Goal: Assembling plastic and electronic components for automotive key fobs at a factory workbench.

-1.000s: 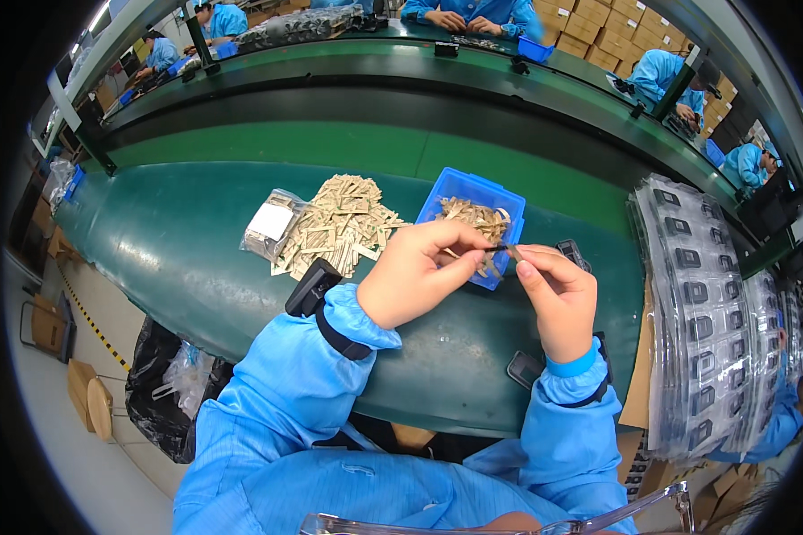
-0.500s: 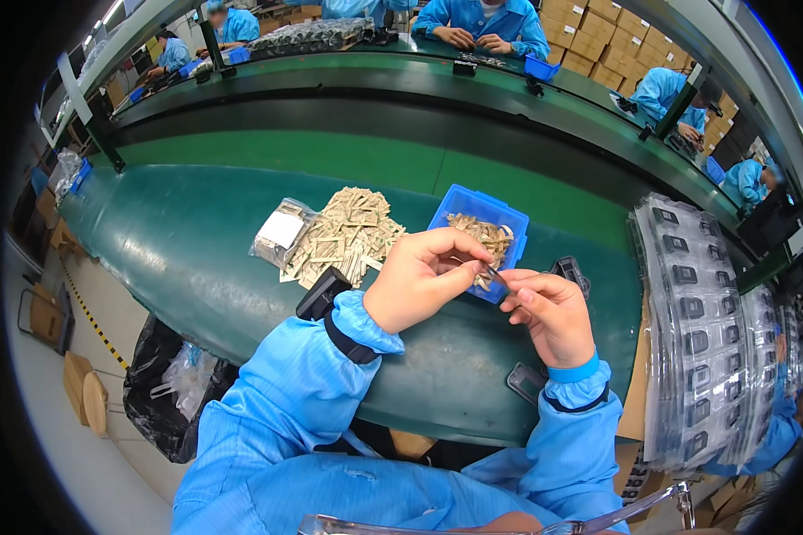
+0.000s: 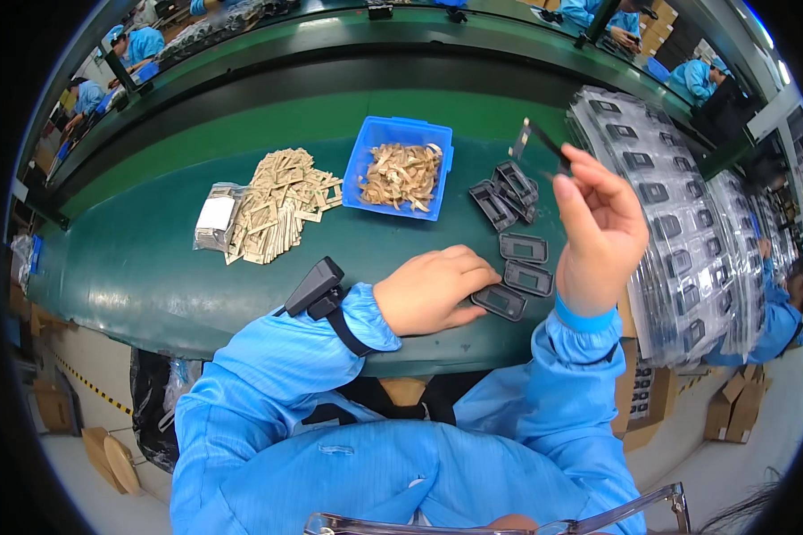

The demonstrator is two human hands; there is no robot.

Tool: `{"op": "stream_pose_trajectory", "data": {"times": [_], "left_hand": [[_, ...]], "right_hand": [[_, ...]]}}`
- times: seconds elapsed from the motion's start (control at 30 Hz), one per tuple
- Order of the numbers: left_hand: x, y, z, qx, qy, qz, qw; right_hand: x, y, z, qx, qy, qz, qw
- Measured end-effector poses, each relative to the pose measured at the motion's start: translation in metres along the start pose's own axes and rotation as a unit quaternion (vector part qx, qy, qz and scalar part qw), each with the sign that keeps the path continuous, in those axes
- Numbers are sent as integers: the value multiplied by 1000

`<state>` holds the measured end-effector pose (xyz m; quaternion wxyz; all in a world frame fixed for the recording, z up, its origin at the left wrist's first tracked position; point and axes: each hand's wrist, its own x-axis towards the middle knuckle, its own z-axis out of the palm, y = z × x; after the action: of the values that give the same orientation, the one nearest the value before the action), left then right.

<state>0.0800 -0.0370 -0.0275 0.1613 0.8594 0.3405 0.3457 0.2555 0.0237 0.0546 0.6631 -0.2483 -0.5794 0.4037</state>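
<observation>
My left hand (image 3: 439, 287) rests low on the green table, its fingers and thumb at the left end of a black plastic housing (image 3: 510, 309) with a rectangular window. My right hand (image 3: 602, 223) is raised, thumb and forefinger pinching slim dark tweezers (image 3: 547, 143). A small thin rectangular piece (image 3: 519, 141) hangs at their tip, somewhat blurred. Two more black housings, one upper (image 3: 524, 248) and one lower (image 3: 528, 278), lie in line beyond the first. A loose group of similar housings (image 3: 513, 189) sits farther back.
A blue bin (image 3: 355, 183) holds curled tan strips (image 3: 400, 176). Left of it lie a heap of flat beige pieces (image 3: 281, 205) and a clear bag with a white label (image 3: 216, 216). Clear trays of dark parts (image 3: 678, 223) are stacked at the right. Co-workers sit beyond the bench.
My hands have parted: the left has come down to a housing, and the right has risen with the tweezers and small piece. The view has shifted, uncovering the bin and more housings.
</observation>
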Motion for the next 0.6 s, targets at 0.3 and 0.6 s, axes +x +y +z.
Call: {"op": "stream_pose_trajectory", "data": {"times": [0.3, 0.6], "left_hand": [[-34, 13, -7, -14, -9, -115, 993], [-35, 9, -7, -9, -10, -133, 991]], "right_hand": [[-95, 22, -65, -267, -180, 7, 947], [-103, 31, -69, -310, -227, -26, 923]]}}
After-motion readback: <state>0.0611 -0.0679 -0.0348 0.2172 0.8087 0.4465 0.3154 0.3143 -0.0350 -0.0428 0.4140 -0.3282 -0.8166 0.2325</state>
